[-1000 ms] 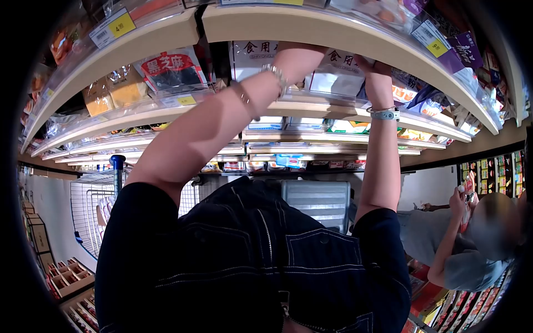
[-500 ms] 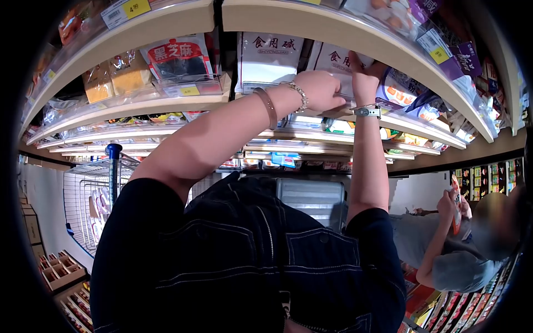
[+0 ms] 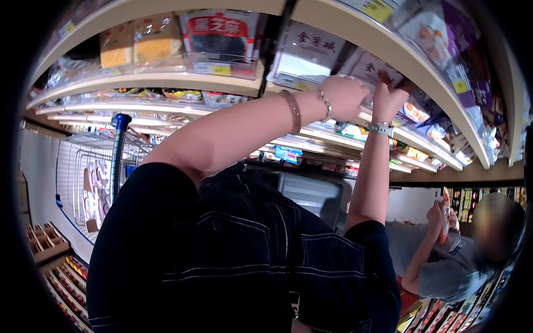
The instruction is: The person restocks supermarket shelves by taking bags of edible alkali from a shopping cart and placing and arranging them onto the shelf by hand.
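Observation:
A white packet of edible alkali (image 3: 371,69) leans on the shelf, with both my hands at its front. My left hand (image 3: 343,99) is closed at the packet's lower left, its fingertips partly hidden. On the packet's right side, my right hand (image 3: 388,101) has its thumb over the front and its shaded fingers around the edge. Left of these sits another white alkali packet (image 3: 308,50), upright behind the clear shelf guard. Farther left is a red-and-white bag of black sesame (image 3: 221,39).
A wire shopping cart (image 3: 119,119) stands at my left. Lower shelves (image 3: 227,100) hold several packaged goods. On the right, another person (image 3: 444,272) holds an orange-red package (image 3: 445,219). A grey ridged case (image 3: 311,194) is below my arms.
My view has turned, so the shelf appears tilted and the packets sit farther right. Both hands remain at the same alkali packet. The other person still holds the package.

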Tool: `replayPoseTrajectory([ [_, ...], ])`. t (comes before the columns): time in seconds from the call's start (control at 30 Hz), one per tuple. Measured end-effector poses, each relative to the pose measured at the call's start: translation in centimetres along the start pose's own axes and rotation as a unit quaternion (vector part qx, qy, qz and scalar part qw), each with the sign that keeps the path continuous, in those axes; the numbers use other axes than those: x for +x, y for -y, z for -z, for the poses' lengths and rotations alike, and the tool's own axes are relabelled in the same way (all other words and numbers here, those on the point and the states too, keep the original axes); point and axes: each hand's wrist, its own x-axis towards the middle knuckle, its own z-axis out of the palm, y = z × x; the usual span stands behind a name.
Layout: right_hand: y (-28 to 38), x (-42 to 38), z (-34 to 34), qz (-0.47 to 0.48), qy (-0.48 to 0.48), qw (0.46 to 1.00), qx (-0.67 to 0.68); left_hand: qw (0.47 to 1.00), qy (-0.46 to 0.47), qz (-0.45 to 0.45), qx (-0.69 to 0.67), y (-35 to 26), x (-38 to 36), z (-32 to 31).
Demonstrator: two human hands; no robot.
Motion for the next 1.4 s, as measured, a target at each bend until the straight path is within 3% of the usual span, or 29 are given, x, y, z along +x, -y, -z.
replayPoseTrajectory([
  [0.1, 3.2, -1.1, -0.2, 0.010, -0.017, 0.997, -0.074, 0.996, 0.071, -0.007, -0.053, -0.5, -5.2, 3.9],
  [0.17, 3.0, -2.7, -0.3, -0.078, -0.051, 0.987, -0.132, 0.996, 0.051, -0.055, -0.048, 0.4, -10.1, 5.4],
  [0.23, 3.7, -3.8, -0.1, -0.068, -0.024, 0.994, -0.081, 0.993, 0.114, -0.037, -0.004, 0.7, -14.9, 8.0],
  [0.27, 3.0, -4.3, 0.0, -0.039, 0.021, 0.986, -0.162, 0.993, 0.112, -0.037, -0.016, 1.4, -17.6, 8.7],
  [0.3, 2.8, -4.7, 0.0, -0.065, 0.071, 0.988, -0.117, 0.993, 0.112, -0.038, -0.028, 2.0, -20.3, 9.5],
  [0.4, 1.2, -5.2, -0.1, -0.079, 0.162, 0.973, -0.147, 0.994, 0.092, 0.040, -0.044, 2.6, -27.9, 12.8],
  [0.43, 0.8, -5.2, 0.4, -0.054, 0.154, 0.971, -0.176, 0.989, 0.098, 0.089, -0.073, 2.7, -30.0, 14.2],
  [0.53, 1.0, -5.3, 0.0, 0.004, 0.108, 0.974, -0.197, 0.974, -0.035, 0.180, -0.133, 2.7, -37.1, 16.0],
  [0.57, 2.5, -5.8, -0.8, 0.026, 0.095, 0.981, -0.168, 0.960, -0.090, 0.223, -0.142, 2.6, -39.4, 16.6],
  [0.63, 6.8, -6.9, -3.0, 0.002, 0.076, 0.990, -0.121, 0.895, -0.053, 0.432, -0.096, 2.2, -44.5, 19.0],
  [0.7, 10.0, -7.8, -5.1, 0.017, 0.073, 0.986, -0.150, 0.782, -0.136, 0.603, -0.079, 3.4, -49.8, 20.2],
  [0.77, 12.9, -9.1, -7.4, 0.039, 0.090, 0.995, -0.029, 0.720, -0.222, 0.657, -0.016, 5.5, -57.1, 19.8],
  [0.83, 16.6, -10.8, -9.6, 0.074, 0.111, 0.990, 0.054, 0.637, -0.183, 0.748, 0.038, 7.4, -63.2, 19.1],
  [0.9, 20.1, -12.6, -11.0, 0.074, 0.162, 0.980, 0.088, 0.649, -0.165, 0.740, 0.069, 9.4, -68.2, 16.2],
  [0.97, 21.6, -13.6, -12.0, 0.086, 0.183, 0.968, 0.149, 0.614, -0.158, 0.773, -0.004, 10.5, -69.3, 13.6],
  [1.03, 22.3, -14.1, -12.1, 0.047, 0.226, 0.956, 0.179, 0.607, -0.065, 0.792, 0.007, 11.4, -69.9, 11.4],
  [1.13, 23.1, -14.6, -11.8, 0.013, 0.255, 0.939, 0.229, 0.600, -0.076, 0.791, 0.093, 10.0, -68.1, 10.3],
  [1.23, 24.2, -15.5, -11.4, 0.012, 0.279, 0.936, 0.217, 0.633, -0.070, 0.757, 0.146, 9.3, -67.9, 9.3],
  [1.4, 27.6, -18.7, -11.5, -0.024, 0.335, 0.911, 0.241, 0.627, 0.008, 0.771, 0.115, 10.1, -67.7, 8.7],
])
